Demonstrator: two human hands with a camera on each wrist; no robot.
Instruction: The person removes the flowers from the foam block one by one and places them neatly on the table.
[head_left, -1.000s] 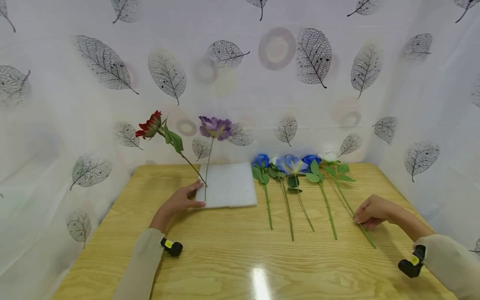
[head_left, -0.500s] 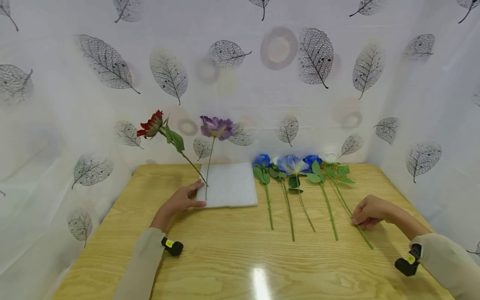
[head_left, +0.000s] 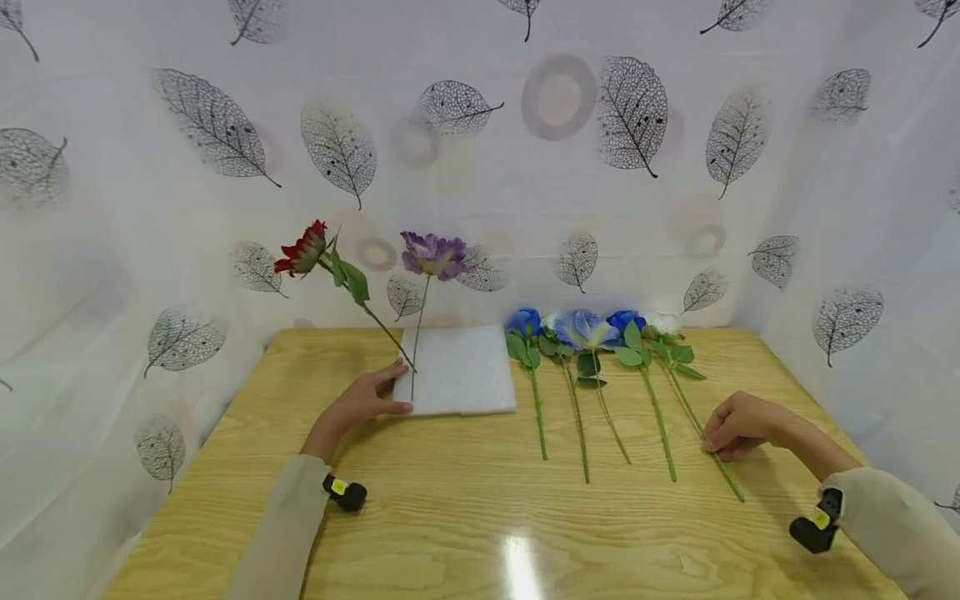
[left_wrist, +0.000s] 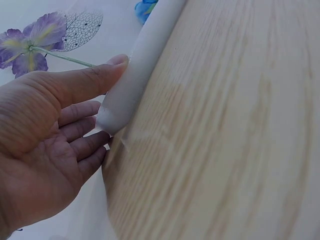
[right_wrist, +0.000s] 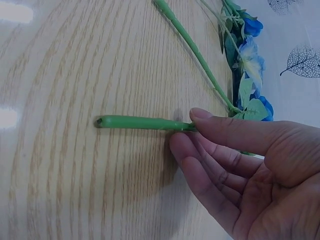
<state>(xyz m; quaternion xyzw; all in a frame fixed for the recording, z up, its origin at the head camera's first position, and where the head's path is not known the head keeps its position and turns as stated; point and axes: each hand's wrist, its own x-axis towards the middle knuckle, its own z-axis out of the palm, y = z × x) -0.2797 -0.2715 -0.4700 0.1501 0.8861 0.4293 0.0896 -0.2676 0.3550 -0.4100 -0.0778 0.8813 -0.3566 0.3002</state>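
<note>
Two flowers standing, head view: the red flower (head_left: 302, 250) leans well left, the purple flower (head_left: 433, 255) is nearer upright, and both stems run down to the white block (head_left: 467, 375); how deep they go, I can't see.
Left hand (head_left: 362, 400), head view: thumb and fingers hold the block at its near left corner.
Right hand (head_left: 742, 425), head view: and here's the pinch, on the green stem (head_left: 684, 400) of the white rose (head_left: 662, 323), at the right end of the row on the table (head_left: 450, 500).
Row, head view: the first blue rose (head_left: 523, 322), the pale blue flower (head_left: 581, 329) and the second blue rose (head_left: 622, 320) lie alongside; another white flower (head_left: 548, 320) is mostly hidden.
Step in hand: taking up the white rose, I judge, with the block steadied.
Next move: calls, I think, for a firm pinch and care that its leaves come free of its neighbour's.
Block corner, left wrist view: my thumb lies on it, covering the foot of the purple stem; no red flower here.
Stem end, right wrist view: it sticks out past my closed fingertips; my hand hides the rose's head, and whether the end touches wood is hard to tell.
</note>
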